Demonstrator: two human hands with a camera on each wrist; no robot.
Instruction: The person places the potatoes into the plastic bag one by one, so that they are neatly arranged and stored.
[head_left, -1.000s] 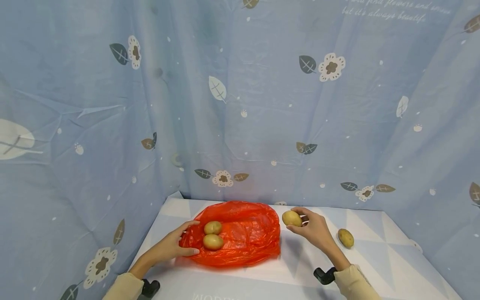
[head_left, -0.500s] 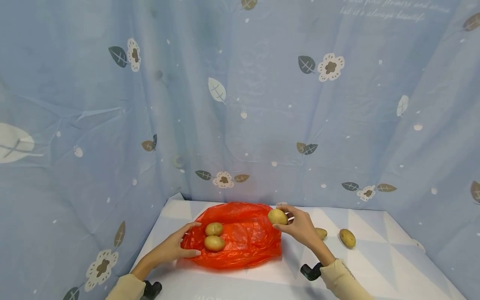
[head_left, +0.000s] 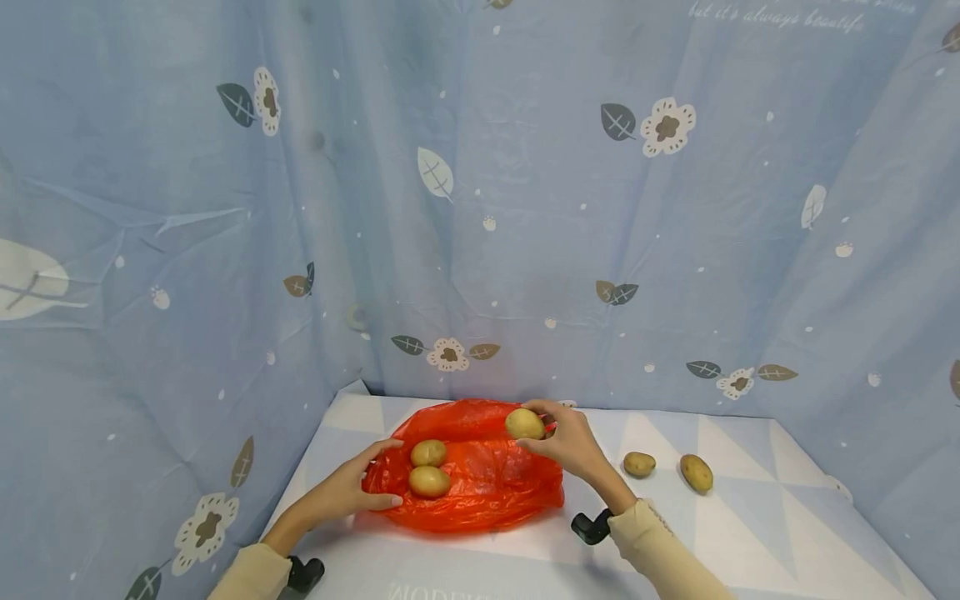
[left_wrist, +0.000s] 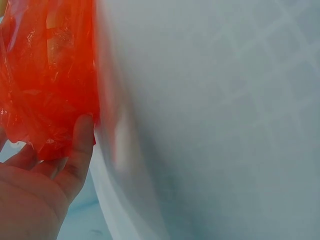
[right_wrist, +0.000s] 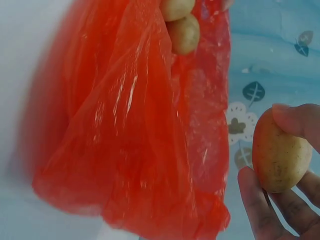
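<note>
A red plastic bag (head_left: 487, 492) lies with its mouth spread open on the table. My left hand (head_left: 351, 487) holds its left end, thumb along the near side and fingers on the far side. Inside, at that end, are two potatoes, one potato (head_left: 428, 453) behind another potato (head_left: 429, 482). Above the bag's right part, my right hand (head_left: 566, 442) grips a third potato (head_left: 524, 423) between thumb and fingers. In the right wrist view this held potato (right_wrist: 280, 155) is beside the bag (right_wrist: 140, 150). The left wrist view shows the left thumb (left_wrist: 82, 145) against the red plastic.
Two more potatoes, a smaller potato (head_left: 639, 464) and a longer potato (head_left: 697, 473), lie on the table right of the bag. The white and pale blue table (head_left: 750, 533) is bordered behind and at the sides by a blue patterned curtain (head_left: 525, 250).
My right hand has moved left with its potato, from beside the bag to over it. The smaller table potato, formerly hidden behind that hand, now shows. The left hand stays put.
</note>
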